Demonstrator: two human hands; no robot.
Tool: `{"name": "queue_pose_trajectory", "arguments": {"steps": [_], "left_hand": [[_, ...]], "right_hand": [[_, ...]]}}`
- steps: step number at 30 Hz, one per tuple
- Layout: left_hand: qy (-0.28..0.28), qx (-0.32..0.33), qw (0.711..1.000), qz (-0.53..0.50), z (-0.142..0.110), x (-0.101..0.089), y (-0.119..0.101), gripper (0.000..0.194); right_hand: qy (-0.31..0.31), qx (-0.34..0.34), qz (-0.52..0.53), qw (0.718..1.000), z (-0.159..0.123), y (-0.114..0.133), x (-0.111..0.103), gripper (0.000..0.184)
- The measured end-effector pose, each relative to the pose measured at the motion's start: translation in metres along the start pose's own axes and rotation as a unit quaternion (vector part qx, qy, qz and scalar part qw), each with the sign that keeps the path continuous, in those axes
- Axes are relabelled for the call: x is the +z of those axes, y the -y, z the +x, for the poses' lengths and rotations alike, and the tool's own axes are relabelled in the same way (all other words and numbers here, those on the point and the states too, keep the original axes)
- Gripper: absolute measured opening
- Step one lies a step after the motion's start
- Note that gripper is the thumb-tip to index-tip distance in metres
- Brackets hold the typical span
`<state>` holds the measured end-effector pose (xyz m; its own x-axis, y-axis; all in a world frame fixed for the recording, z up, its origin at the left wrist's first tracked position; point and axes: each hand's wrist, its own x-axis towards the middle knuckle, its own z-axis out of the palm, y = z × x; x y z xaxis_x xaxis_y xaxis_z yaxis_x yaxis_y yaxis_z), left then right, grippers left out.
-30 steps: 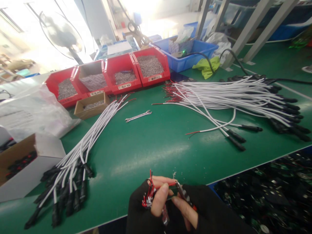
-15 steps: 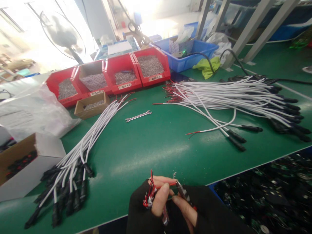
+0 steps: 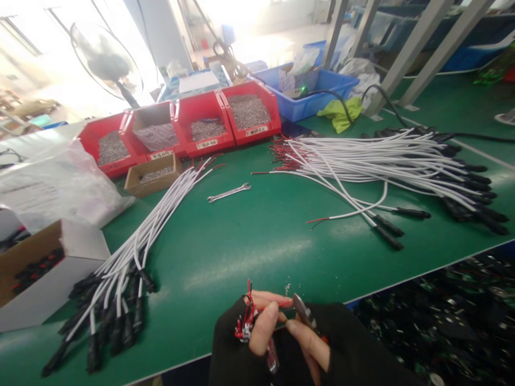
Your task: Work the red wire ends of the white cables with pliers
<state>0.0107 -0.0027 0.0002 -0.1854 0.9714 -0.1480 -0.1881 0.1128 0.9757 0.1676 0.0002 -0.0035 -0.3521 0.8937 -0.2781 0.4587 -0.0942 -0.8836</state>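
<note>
**A:** Scene, big to small: green bench [image 3: 257, 241], white cable pile [image 3: 386, 161] far right, smaller cable bundle [image 3: 137, 252] near left, red bins [image 3: 181, 128] at the far edge, spanner [image 3: 228, 192] mid-bench.

**B:** Hands?

**A:** Both at the near edge, pressed together, in fingerless black gloves. Left hand [image 3: 249, 332] is pinched on a small wire bundle [image 3: 246, 316], red and black leads with bare ends sticking up. Right hand [image 3: 317, 348] is closed around small cutters [image 3: 302, 313], tip at the bundle. I can't tell whether the blades are biting a lead.

**B:** How will the bundle handle?

**A:** My read: very light, floppy, thin insulation, and the loose ends will splay if the grip slackens. I'd hold it low, just under the stripped ends, thumb across all leads. Cutters are stiff and slim, so grip them at the red handles.

**B:** Change from half a second ago?

**A:** Little. Cutter tip has lifted slightly and swung right, off the leads. Left grip unchanged. View nudged a bit, bench items haven't moved.
</note>
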Motion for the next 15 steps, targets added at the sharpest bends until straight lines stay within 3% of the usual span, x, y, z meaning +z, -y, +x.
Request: {"name": "queue_pose_trajectory", "arguments": {"steps": [3, 7, 9, 11, 13, 15], "left_hand": [[-0.009, 0.019, 1.000, -0.019, 0.001, 0.000, 0.002, 0.027], [-0.018, -0.021, 0.998, -0.060, 0.002, -0.005, 0.011, 0.030], [-0.022, -0.057, 0.995, -0.078, 0.001, -0.009, 0.017, 0.034], [-0.026, -0.075, 0.993, -0.085, 0.000, -0.013, 0.021, 0.039], [-0.015, -0.085, 0.993, -0.085, -0.001, -0.016, 0.022, 0.045], [-0.005, -0.120, 0.986, -0.112, -0.002, -0.018, 0.021, 0.050]], "right_hand": [[-0.058, 0.045, 0.007, 0.997, -0.001, 0.008, -0.007, 0.044], [-0.187, 0.044, -0.008, 0.981, 0.004, 0.003, -0.045, 0.042], [-0.294, 0.043, -0.094, 0.950, 0.009, -0.007, -0.069, 0.036], [-0.337, -0.025, -0.206, 0.918, 0.016, -0.018, -0.090, 0.024], [-0.335, -0.110, -0.350, 0.868, 0.025, -0.027, -0.102, 0.022], [-0.312, -0.151, -0.432, 0.833, 0.037, -0.033, -0.106, 0.023]]}}
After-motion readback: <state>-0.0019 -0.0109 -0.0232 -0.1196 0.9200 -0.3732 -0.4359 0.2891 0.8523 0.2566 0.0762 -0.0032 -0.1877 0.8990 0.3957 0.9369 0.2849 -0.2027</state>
